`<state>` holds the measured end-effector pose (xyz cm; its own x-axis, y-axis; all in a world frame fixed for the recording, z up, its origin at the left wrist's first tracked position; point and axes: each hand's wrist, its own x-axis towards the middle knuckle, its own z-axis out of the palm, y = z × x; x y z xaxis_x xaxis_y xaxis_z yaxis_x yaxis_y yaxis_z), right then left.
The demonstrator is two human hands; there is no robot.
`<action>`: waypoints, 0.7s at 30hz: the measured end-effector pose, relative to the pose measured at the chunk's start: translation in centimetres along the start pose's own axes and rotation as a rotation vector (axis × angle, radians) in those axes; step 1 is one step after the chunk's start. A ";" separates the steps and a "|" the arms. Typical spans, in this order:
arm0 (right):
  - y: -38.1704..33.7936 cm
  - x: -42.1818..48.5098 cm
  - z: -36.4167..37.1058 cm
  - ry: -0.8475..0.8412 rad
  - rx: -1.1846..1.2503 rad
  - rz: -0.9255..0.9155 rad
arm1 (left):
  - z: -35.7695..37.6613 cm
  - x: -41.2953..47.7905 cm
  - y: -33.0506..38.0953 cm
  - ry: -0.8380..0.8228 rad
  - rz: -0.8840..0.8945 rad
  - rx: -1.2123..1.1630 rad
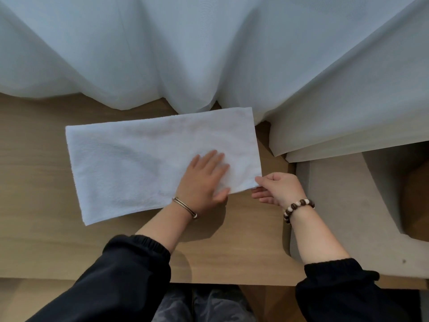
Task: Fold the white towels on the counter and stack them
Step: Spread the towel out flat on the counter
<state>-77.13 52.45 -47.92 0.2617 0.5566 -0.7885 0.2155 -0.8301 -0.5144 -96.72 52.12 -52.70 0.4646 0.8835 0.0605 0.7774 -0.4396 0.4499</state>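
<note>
Pressing flat white rectangular terry towel [139, 163] onto light wooden surface [34, 228] with left hand [204, 182], fingers [214, 159] straight; right hand [276, 189] pinching towel's near right corner.

**No legible writing in view**

No word, label, brand, number or sign can be read anywhere, neither on the white rectangular terry towel [127, 163] nor on the light wooden counter [34, 228] under it.
</note>
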 end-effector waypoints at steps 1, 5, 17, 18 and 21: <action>-0.1 -0.1 -0.2 -0.011 -0.013 -0.033 | 0.1 -0.3 0.8 0.001 0.058 -0.008; -0.2 -0.4 -0.7 -0.085 0.011 -0.144 | 0.4 0.3 2.7 0.046 0.053 -0.099; 0.0 -0.4 -0.2 -0.068 0.028 -0.002 | 0.5 1.8 2.5 -0.065 -0.607 -0.669; 0.0 -0.5 -0.1 -0.079 0.026 0.007 | 0.3 1.9 2.4 -0.071 -0.618 -0.712; 0.0 -0.5 0.1 -0.080 0.013 0.037 | -0.1 2.1 1.9 -0.071 -0.649 -0.802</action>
<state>-77.39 52.18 -47.53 0.1928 0.5217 -0.8311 0.1952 -0.8504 -0.4886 -94.31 53.18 -51.60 0.1008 0.8892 -0.4464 0.3880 0.3780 0.8406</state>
